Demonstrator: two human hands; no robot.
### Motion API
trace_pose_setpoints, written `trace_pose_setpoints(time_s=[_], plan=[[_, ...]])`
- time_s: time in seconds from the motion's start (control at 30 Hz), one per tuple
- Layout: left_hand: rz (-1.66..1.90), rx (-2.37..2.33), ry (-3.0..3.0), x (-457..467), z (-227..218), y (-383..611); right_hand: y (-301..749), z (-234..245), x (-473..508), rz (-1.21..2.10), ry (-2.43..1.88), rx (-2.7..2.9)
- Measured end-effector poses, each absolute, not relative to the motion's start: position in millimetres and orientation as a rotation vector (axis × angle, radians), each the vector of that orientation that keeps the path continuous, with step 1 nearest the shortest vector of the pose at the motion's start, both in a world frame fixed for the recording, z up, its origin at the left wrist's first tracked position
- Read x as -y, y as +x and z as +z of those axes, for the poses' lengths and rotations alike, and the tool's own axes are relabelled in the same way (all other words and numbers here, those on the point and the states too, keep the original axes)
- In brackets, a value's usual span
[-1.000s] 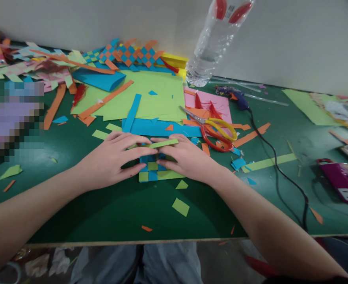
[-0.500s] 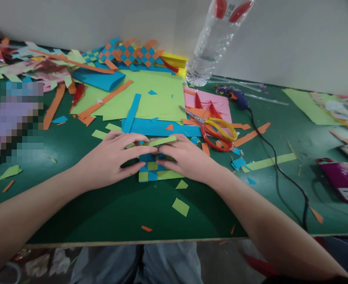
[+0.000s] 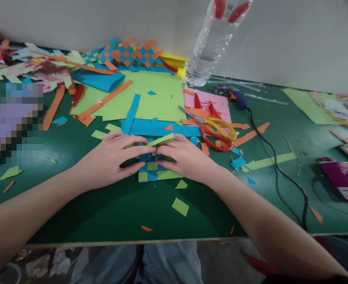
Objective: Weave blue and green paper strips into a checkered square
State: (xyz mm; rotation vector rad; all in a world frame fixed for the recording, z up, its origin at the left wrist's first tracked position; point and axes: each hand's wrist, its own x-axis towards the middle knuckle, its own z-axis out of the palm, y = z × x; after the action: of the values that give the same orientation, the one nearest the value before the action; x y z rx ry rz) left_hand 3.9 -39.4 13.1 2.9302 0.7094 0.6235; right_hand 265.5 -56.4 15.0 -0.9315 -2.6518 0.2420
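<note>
A small mat of woven blue and green paper strips [image 3: 152, 174] lies on the table between my hands. My left hand [image 3: 114, 156] closes on its left side, the thumb near the lower edge and the fingers across the upper part. From the right, my right hand [image 3: 185, 156] holds the mat with bent fingers, its fingertips meeting those of the left. A loose-ended green paper strip [image 3: 162, 139] sticks up at a slant above the fingertips. The upper part of the weave is mostly hidden under the fingers.
Behind my hands lie green paper sheets [image 3: 156, 85] and scissors [image 3: 218, 132] with red and yellow handles. A plastic bottle [image 3: 209, 51] stands by the wall. To the right are a glue gun [image 3: 237, 98] with a black cord and a purple device [image 3: 342, 179]. Paper scraps are scattered about.
The green strip above the fingertips has tilted more steeply, and less of it shows. My fingers have shifted slightly; both hands stay at the woven mat.
</note>
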Motion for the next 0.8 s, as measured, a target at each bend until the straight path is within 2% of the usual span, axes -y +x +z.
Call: trace_pose_setpoints(time_s=[0.8], plan=[[0.57,-0.79,2.837,39.8,13.5,4.3,267.3,19.7,60.8,-0.084,-0.746,2.599]])
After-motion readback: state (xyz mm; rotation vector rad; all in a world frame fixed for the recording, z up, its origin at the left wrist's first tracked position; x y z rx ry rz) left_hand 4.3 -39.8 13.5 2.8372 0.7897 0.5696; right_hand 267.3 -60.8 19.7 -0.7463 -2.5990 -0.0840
